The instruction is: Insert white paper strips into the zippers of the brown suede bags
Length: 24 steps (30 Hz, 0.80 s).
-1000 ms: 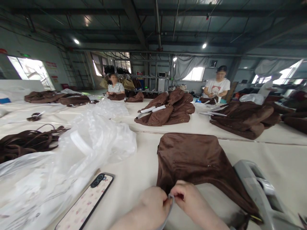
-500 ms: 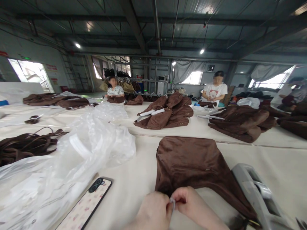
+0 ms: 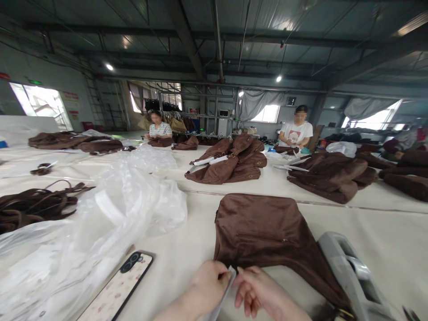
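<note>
A brown bag (image 3: 261, 227) with a zipper lies flat in front of me, its strap running down to the lower right. At its near edge, my left hand (image 3: 210, 285) is closed on a pale translucent strip (image 3: 222, 294) that slants down toward the bottom of the view. Just to the right, my right hand (image 3: 256, 290) has its fingers partly spread and curled, with the index finger and thumb near the strip's upper end. Nothing shows held in that hand.
A phone (image 3: 117, 285) and crumpled clear plastic (image 3: 133, 196) lie left. A grey tape dispenser (image 3: 354, 276) stands right. Brown bags (image 3: 230, 162) are piled across the table (image 3: 180, 249). Two people (image 3: 296, 129) (image 3: 159, 127) work at the far side.
My right hand's fingers have opened away from the strip, and more of the strip shows beside my left hand. The view has shifted slightly.
</note>
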{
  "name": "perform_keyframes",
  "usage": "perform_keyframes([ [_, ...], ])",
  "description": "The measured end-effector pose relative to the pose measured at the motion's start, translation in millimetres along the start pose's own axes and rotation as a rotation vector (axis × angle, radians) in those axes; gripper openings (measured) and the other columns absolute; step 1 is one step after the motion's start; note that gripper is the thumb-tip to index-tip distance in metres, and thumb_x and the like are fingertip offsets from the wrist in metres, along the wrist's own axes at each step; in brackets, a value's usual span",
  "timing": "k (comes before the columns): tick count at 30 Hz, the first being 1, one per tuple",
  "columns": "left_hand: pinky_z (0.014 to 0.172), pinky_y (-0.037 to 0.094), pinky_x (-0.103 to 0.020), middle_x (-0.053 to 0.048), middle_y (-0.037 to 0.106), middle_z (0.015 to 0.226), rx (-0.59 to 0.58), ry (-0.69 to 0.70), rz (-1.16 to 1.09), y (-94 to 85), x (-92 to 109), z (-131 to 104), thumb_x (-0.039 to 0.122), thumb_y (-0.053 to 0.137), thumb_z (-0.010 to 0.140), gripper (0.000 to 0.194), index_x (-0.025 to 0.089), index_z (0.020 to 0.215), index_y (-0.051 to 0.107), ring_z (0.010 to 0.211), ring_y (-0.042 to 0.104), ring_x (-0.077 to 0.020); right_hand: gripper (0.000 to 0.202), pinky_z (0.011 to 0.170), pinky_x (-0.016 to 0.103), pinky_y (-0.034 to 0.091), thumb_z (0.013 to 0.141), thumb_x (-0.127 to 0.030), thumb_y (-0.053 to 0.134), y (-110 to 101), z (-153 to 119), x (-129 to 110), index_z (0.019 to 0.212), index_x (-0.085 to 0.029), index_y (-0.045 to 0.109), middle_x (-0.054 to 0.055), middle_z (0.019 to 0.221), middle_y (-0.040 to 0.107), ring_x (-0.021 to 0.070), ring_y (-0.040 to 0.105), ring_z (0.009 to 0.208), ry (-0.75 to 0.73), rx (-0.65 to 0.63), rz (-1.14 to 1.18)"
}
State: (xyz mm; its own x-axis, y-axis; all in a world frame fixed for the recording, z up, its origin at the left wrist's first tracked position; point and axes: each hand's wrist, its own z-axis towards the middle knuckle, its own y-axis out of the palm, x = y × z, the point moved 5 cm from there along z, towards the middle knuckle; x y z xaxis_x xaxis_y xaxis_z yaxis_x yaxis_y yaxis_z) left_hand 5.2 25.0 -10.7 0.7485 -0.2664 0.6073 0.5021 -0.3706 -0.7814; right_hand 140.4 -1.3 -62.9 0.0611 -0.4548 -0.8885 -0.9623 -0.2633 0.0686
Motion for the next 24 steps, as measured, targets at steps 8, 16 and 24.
perform_keyframes([
  [8,0.062,0.036,-0.024,-0.005,0.064,0.077,0.095,0.049,0.249,-10.9,14,-13,0.024,0.040,0.083,0.029,0.017,0.074,0.067,0.071,0.056,-0.0149,0.041,0.034,0.017,0.026,0.069,-0.053,0.063,3,2,-13,0.072,-0.012,0.060,0.004,0.057,0.064,0.0064,0.047,0.036,-0.086,0.008,0.117],
  [16,0.068,0.038,-0.026,-0.004,0.065,0.076,0.179,0.037,0.260,-21.6,18,-14,0.022,0.048,0.078,0.020,0.019,0.069,0.066,0.073,0.056,-0.0154,0.035,0.041,0.017,0.033,0.066,-0.045,0.070,6,-5,-21,0.074,-0.011,0.063,0.004,0.065,0.065,0.0074,0.053,0.045,-0.117,-0.050,0.173],
  [24,0.076,0.041,-0.032,-0.006,0.063,0.076,0.292,0.274,0.385,-23.6,35,-26,0.016,0.048,0.081,0.017,0.017,0.074,0.063,0.081,0.054,-0.0198,0.033,0.036,0.020,0.026,0.067,-0.047,0.064,9,2,-21,0.061,-0.016,0.056,-0.001,0.053,0.058,0.0067,0.043,0.037,-0.185,0.104,0.017],
])
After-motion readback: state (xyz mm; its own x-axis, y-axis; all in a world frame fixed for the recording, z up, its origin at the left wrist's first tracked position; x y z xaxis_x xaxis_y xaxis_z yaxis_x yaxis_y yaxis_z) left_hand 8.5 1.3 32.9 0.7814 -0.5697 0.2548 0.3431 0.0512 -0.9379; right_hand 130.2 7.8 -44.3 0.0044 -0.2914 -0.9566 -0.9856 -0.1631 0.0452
